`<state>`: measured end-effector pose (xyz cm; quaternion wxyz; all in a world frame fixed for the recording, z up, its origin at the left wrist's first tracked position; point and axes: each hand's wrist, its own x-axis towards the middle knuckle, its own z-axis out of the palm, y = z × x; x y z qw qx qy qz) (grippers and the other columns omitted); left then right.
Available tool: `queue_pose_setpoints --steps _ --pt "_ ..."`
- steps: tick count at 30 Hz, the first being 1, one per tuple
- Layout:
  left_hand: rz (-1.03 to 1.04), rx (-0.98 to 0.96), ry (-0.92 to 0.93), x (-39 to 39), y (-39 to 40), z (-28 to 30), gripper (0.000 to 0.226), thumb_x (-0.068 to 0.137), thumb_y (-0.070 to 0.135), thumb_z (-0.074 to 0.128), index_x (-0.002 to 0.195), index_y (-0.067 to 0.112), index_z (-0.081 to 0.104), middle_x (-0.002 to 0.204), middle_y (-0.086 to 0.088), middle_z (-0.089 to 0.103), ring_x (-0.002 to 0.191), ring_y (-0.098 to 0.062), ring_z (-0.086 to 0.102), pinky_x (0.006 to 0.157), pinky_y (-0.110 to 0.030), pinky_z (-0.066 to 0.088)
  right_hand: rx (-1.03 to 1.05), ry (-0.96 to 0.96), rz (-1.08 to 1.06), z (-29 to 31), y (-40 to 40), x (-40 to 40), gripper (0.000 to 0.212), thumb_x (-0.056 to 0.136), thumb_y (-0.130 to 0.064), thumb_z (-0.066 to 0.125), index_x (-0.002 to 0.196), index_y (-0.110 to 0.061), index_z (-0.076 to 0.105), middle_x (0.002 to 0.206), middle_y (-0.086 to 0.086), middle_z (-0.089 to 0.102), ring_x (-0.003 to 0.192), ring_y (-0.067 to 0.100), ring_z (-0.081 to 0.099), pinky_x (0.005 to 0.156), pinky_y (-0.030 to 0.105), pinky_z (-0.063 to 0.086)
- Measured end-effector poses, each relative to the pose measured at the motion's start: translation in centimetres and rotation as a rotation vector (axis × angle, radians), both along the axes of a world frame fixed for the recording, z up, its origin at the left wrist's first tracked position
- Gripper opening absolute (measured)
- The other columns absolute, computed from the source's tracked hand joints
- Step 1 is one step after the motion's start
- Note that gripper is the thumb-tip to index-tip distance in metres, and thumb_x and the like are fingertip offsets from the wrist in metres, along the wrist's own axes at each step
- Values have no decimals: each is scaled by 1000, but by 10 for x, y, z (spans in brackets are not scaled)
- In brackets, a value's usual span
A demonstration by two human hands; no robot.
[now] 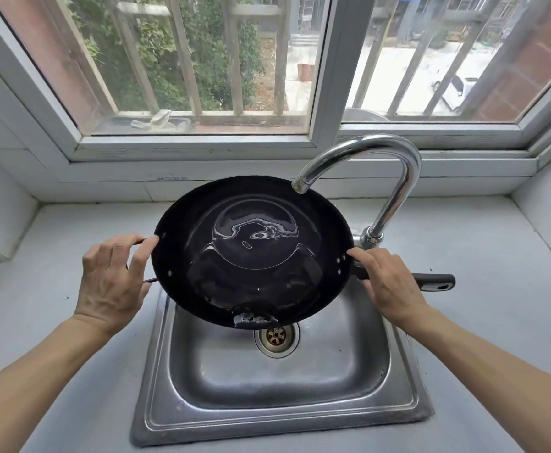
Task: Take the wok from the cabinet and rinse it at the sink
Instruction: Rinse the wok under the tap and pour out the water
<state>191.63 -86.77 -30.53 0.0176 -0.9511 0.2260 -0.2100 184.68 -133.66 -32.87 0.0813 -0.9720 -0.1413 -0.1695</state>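
— Over the sink (pixel 404 371), what is being held?

— A black wok (pixel 251 253), tilted toward the person, its near rim low above the drain (pixel 276 336). A shallow pool of water shines on its bottom, and some spills at the near lip.

— How do the hands stand?

— The left hand (pixel 112 282) is at the wok's left rim, its grip closed around the thin wire loop handle there, thumb tip touching the rim. The right hand (pixel 390 286) is clamped on the root of the long black handle (pixel 437 282), which sticks out to the right past the knuckles.

— Anything in the way?

— The chrome faucet (pixel 395 191) arches from its base behind the right hand, and its spout ends just above the wok's far right rim. No stream is visible from it. The wok covers the back half of the basin.

— And around it?

— A pale grey bench (pixel 39 256) on both sides of the steel sink, bare apart from small specks. Behind is a white-framed window (pixel 323 93) with bars, greenery outside at left, a paved yard at right.
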Motion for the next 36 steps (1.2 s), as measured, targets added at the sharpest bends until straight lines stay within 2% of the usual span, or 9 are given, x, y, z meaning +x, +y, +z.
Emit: queue_pose_setpoints --steps 6,11,18,21,26,29,32,36 --pt "8 -13 56 -15 8 -12 113 36 2 96 135 9 42 118 -21 55 107 -42 49 81 -49 34 27 23 33 -9 8 -18 91 54 15 77 131 -18 42 90 8 59 76 29 52 61 38 42" --pt "-28 -3 26 -35 14 -18 111 39 6 97 135 11 41 118 -20 57 107 -42 52 82 -49 35 45 23 44 -19 6 -48 91 55 17 77 132 -18 42 94 9 59 79 28 54 61 39 47" --pt "-92 -11 -171 -48 19 1 99 46 6 94 133 9 45 120 -20 57 109 -40 51 83 -46 31 57 -62 48 -2 5 -63 84 61 17 75 131 -18 41 99 11 62 84 29 56 63 42 46" --pt "-148 -22 -304 -48 23 20 78 62 11 77 133 8 45 122 -19 56 111 -38 49 86 -44 29 62 -153 70 17 5 -66 70 72 9 66 130 -19 40 101 10 61 84 29 56 64 41 44" --pt "-158 -78 -424 -45 24 57 71 67 8 71 133 9 45 123 -17 53 108 -37 47 82 -47 31 52 -303 66 58 9 -69 44 86 -5 55 126 -17 43 99 11 63 83 29 55 63 39 40" --pt "-156 -91 -490 -47 26 75 68 70 8 72 132 10 45 124 -15 52 107 -37 47 80 -43 28 42 -355 78 78 10 -73 49 84 0 60 126 -17 43 98 13 63 81 32 57 62 43 43" --pt "-153 -87 -515 -51 28 88 68 70 8 74 132 10 45 124 -15 53 108 -38 48 85 -36 20 24 -387 73 92 11 -77 57 78 4 65 126 -17 43 98 13 64 82 32 57 63 44 43" --pt "-154 -72 -504 -55 30 96 68 69 13 73 131 9 46 123 -16 54 108 -38 49 81 -46 29 5 -399 82 103 13 -79 53 81 1 63 127 -16 43 97 13 64 81 32 57 63 43 43"
